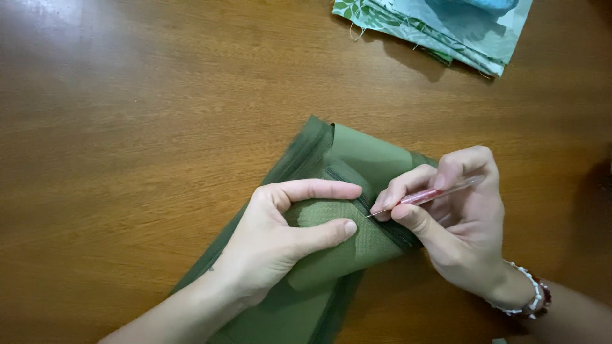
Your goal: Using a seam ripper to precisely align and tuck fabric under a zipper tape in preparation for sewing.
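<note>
An olive green piece of fabric [366, 153] with a dark zipper [347, 181] sewn along it lies folded on the wooden table [127, 140]. My left hand [280, 239] pinches a fold of the fabric between thumb and forefinger, right beside the zipper seam. My right hand [456, 220] holds a seam ripper [426, 195] with a clear pink handle, like a pen. Its metal tip touches the seam next to my left fingertips. A beaded bracelet [532, 299] sits on my right wrist.
A stack of folded fabrics [446, 25] in blue and green leaf print lies at the table's far edge, top right, with loose threads hanging from it. Bare brown wood surrounds the green piece on the left and far side.
</note>
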